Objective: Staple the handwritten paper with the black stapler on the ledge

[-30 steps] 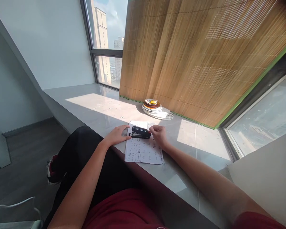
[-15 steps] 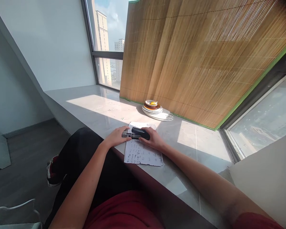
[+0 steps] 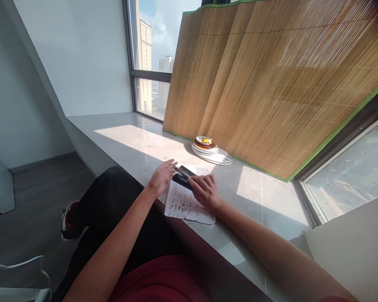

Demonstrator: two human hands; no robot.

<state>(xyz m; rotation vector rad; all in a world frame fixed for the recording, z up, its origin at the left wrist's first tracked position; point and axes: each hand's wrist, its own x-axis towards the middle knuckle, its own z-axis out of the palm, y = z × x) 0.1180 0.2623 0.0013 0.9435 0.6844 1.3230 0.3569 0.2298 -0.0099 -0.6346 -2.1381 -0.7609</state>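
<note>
A black stapler [image 3: 182,181], swung apart so that its silver metal rail shows, is held just above a handwritten paper sheet [image 3: 189,209]. My right hand [image 3: 205,191] is closed around the stapler's near right end. At its far left end, the fingers of my left hand [image 3: 160,178] are bent together at the tip of the metal rail. Whether a small loose piece is between those fingertips is too small to tell. The sheet lies flat on the pale stone sill, with rows of writing and a ragged lower edge.
A stack of plates [image 3: 204,147], with a small yellow item on top, stands on the sill [image 3: 138,147] beyond my hands. Behind it hangs a bamboo blind [image 3: 239,92] across the window. My crossed legs [image 3: 113,201] are below the sill's front edge.
The stapler has turned, its left end now pointing farther away from me, and its parts are spread apart. My left hand has shifted its grip to the rail's tip. The view has shifted slightly.
</note>
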